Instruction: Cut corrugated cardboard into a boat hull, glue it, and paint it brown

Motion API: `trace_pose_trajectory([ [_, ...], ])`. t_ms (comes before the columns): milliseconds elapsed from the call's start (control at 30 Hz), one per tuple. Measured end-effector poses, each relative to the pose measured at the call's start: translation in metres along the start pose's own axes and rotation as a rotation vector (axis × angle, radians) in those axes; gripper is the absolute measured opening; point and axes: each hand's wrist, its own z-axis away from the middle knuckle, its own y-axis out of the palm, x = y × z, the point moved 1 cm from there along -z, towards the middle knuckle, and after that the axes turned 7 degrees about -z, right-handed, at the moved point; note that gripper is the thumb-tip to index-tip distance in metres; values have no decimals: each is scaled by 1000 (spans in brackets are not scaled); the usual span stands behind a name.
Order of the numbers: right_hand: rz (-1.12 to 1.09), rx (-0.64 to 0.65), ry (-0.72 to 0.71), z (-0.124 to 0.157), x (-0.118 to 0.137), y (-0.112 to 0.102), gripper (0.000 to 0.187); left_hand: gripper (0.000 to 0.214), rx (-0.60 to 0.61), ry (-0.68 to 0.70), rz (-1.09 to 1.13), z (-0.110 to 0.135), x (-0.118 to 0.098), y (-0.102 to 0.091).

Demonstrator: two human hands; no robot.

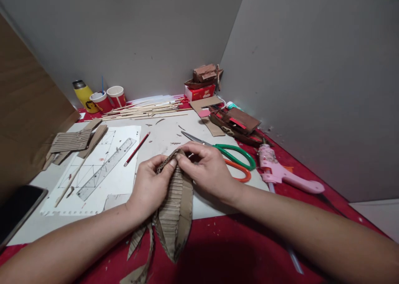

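Observation:
Between my two hands is a long, boat-shaped piece of corrugated cardboard (pixel 171 226), its pointed end toward me. My left hand (pixel 149 188) pinches its far left edge with thumb and fingers. On the far end, my right hand (pixel 205 172) is closed, thumb and forefinger pressing the rim. Both hands partly hide that end. Curled cardboard strips (pixel 149 246) lie below my left hand. Just beyond my right hand rest scissors (pixel 235 155) with one green and one orange handle loop.
Left are a clear ruler (pixel 106 167), a red pencil (pixel 137 149), a drawing sheet (pixel 124 136), corrugated pieces (pixel 71 140) and a phone (pixel 18 213). Wooden sticks (pixel 146 108), cups (pixel 116 97) and a yellow bottle (pixel 84 96) stand behind. Brown model boats (pixel 240 124) and a pink glue gun (pixel 280 174) are right.

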Motion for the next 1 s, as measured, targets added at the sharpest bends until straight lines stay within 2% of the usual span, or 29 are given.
trace_pose_trajectory([
  [133, 23, 12, -2, 1, 0, 1, 8, 17, 34, -22, 28, 1, 2, -2],
  [267, -35, 16, -2, 4, 4, 5, 12, 17, 46, -43, 57, 6, 4, -5],
  [433, -202, 135, 204, 0, -2, 6, 14, 18, 32, -106, 141, 10, 9, -7],
  [500, -204, 192, 250, -5, -3, 1, 17, 18, 35, -133, 195, 7, 11, -8],
  [633, -133, 223, 311, -9, 1, -13, 28, 20, 63, -168, 312, -1, 10, -9],
  [767, -81, 268, 411, 2, 11, -15, 14, 15, 97, -186, 400, -5, 7, -9],
  [900, -71, 181, 442, 11, 18, -3, 5, 10, 152, -194, 485, -2, 0, -10],
  [1000, -94, 90, 415, 11, 21, -2, 5, 16, 210, -186, 570, 0, -6, -11],
])
